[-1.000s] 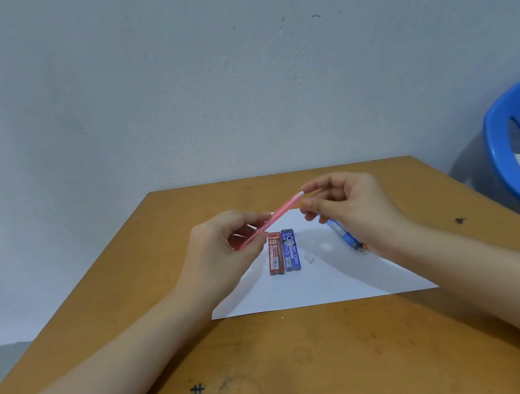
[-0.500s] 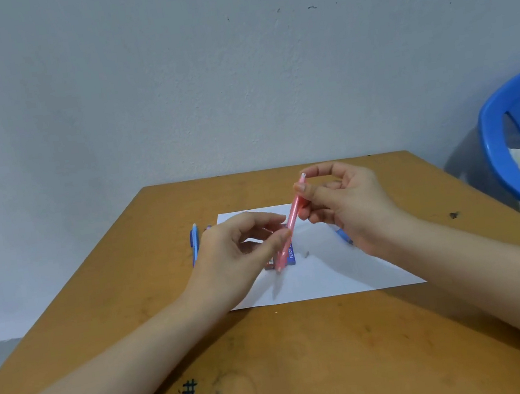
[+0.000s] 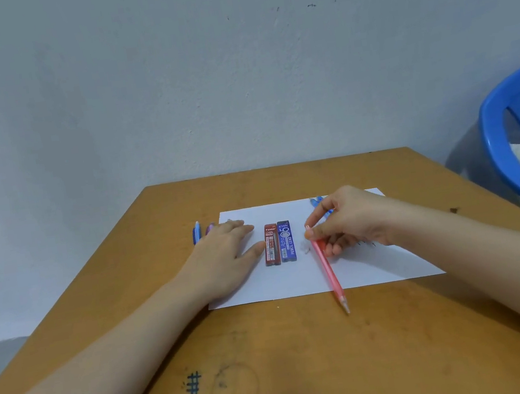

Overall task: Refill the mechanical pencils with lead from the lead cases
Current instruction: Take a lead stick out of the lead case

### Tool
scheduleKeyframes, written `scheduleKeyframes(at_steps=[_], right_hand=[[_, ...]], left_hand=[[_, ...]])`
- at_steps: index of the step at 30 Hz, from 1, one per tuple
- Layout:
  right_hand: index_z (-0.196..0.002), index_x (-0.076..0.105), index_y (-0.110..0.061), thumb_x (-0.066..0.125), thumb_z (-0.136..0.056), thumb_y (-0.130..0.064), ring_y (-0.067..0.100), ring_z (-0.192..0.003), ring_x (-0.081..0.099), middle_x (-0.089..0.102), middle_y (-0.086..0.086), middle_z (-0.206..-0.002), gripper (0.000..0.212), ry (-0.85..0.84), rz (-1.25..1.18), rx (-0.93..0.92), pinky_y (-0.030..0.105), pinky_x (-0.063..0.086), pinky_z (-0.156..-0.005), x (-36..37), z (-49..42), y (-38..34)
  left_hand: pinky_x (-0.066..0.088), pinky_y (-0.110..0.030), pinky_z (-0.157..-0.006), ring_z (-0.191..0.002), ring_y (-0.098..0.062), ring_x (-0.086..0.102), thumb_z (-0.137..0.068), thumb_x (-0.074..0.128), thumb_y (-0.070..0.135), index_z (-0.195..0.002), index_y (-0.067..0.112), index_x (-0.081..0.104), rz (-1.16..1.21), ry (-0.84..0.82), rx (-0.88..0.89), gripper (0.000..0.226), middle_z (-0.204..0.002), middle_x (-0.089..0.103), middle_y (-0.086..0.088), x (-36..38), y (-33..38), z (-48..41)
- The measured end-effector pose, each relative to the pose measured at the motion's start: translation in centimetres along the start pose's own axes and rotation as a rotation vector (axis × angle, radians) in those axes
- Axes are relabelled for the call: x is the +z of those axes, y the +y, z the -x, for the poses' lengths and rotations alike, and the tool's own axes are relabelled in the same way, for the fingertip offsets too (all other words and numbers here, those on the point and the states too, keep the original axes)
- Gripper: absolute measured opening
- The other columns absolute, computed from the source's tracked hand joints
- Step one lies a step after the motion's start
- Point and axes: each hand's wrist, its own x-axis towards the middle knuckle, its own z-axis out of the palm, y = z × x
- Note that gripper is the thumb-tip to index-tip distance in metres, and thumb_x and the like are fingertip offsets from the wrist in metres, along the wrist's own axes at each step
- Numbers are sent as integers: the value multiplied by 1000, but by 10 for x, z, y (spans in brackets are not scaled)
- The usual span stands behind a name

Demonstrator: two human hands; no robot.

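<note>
r hand (image 3: 352, 220) pinches the cap end of the pink pencil (image 3: 327, 269) btwn thumb + index, other fingers loosely curled under. pencil's long axis runs from that pinch back toward me, tip past the paper (image 3: 378, 267) edge over the table (image 3: 308, 357); looks laid flat. l hand (image 3: 223, 255) lies flat on the paper, fingers straight, holding nothing. red case (image 3: 271, 245) is just right of my l thumb, touching or not i can't tell. blue case (image 3: 286, 242) is against its far side, then a gap to my r fingertips. both cases lie lengthwise away from me. l hand's nearer, so i'd guess it takes the red one.
</note>
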Motion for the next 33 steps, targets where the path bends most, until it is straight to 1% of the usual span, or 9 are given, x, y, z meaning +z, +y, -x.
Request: scheduleKeyframes(at_steps=[5, 9, 15, 21, 25, 27, 29, 30, 33], right_hand=[[-97, 62, 5, 71, -81, 1, 20, -41, 61, 66, 13, -55, 19, 24, 54, 19, 21, 49, -43, 3, -1, 4], [-95, 63, 4, 71, -80, 0, 19, -40, 61, 65, 12, -53, 17, 51, 86, 10, 20, 49, -43, 3, -2, 5], [-92, 64, 3, 71, -81, -1, 18, -38, 60, 63, 11, -49, 14, 53, 129, 16, 19, 48, -42, 4, -4, 7], [-94, 64, 1, 72, -80, -3, 20, -39, 60, 64, 16, -56, 16, 78, 222, -31, 22, 50, -44, 3, -3, 5], [-91, 67, -11, 69, -85, -11, 13, -39, 57, 64, 6, -60, 7, 145, 349, -178, 18, 40, -38, -2, -1, -2], [-86, 69, -17, 67, -87, -13, 10, -41, 56, 65, 2, -61, 5, 189, 380, -285, 17, 37, -38, -3, -1, -5], [-81, 70, -21, 65, -88, -13, 11, -46, 59, 66, -2, -59, 11, 214, 397, -398, 14, 38, -42, -2, -3, -8], [-80, 70, -22, 65, -87, -13, 11, -48, 60, 66, -3, -59, 12, 220, 406, -439, 14, 40, -45, -1, -5, -9], [-80, 70, -23, 66, -86, -13, 10, -53, 60, 65, -5, -60, 12, 202, 428, -529, 25, 50, -58, 6, -9, -17]], left_hand=[[17, -32, -113, -142, -14, 21, -98, 31, 51, -146, 23, 32, -127, -30, 15, 55, -153, 28, 2, 0, 1, 1], [16, -32, -113, -142, -15, 19, -99, 28, 48, -147, 23, 28, -167, -47, 30, 54, -154, 26, 2, 1, 0, 2], [16, -30, -113, -141, -13, 21, -99, 29, 48, -147, 23, 29, -168, -41, 39, 54, -153, 28, 3, 2, 0, 0], [16, -31, -113, -141, -13, 21, -99, 30, 49, -146, 24, 30, -156, -32, 38, 54, -152, 28, 4, 2, -1, 0], [18, -30, -112, -139, -12, 24, -98, 35, 48, -144, 24, 34, -109, -11, 40, 52, -150, 32, 4, 1, -1, 0], [21, -26, -109, -137, -11, 28, -97, 42, 43, -141, 24, 39, 6, 19, 29, 48, -147, 36, 5, 0, -3, 0], [22, -20, -104, -132, -11, 35, -96, 48, 36, -136, 23, 46, 137, 89, 0, 42, -141, 43, 5, -3, -6, -2], [24, -20, -102, -129, -13, 39, -96, 49, 32, -133, 23, 50, 168, 139, -10, 38, -137, 48, 4, -6, -8, -3], [32, -25, -98, -119, -16, 46, -98, 47, 24, -128, 20, 55, 171, 254, -65, 32, -130, 53, -1, -16, -15, -6]])
